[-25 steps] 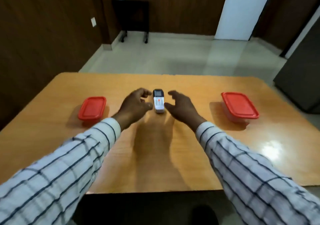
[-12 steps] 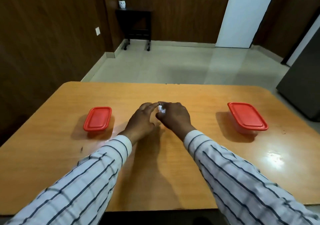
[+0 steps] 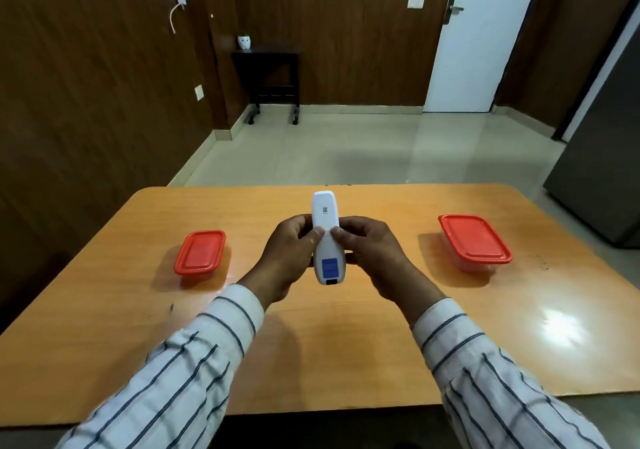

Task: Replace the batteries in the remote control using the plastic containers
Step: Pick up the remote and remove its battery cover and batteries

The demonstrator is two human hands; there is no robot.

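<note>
You have the remote control [image 3: 325, 240] lifted off the worktop [image 3: 311, 351] with its back facing you, near end tilted down toward you. Your left hand [image 3: 289, 258] and right hand [image 3: 370, 254] are both wrapped around its middle, fingers [image 3: 349, 223] curled shut on the body and both thumbs pressed side by side on the back. The step now looks like sliding the battery cover off, so push with both thumbs evenly along the length and keep the sides braced so it does not twist. Hold it low over the worktop in case a cell drops. Farther out, the left container [image 3: 200, 252] and right container [image 3: 474, 239] sit well apart, red lids closed; their contents are hidden.
</note>
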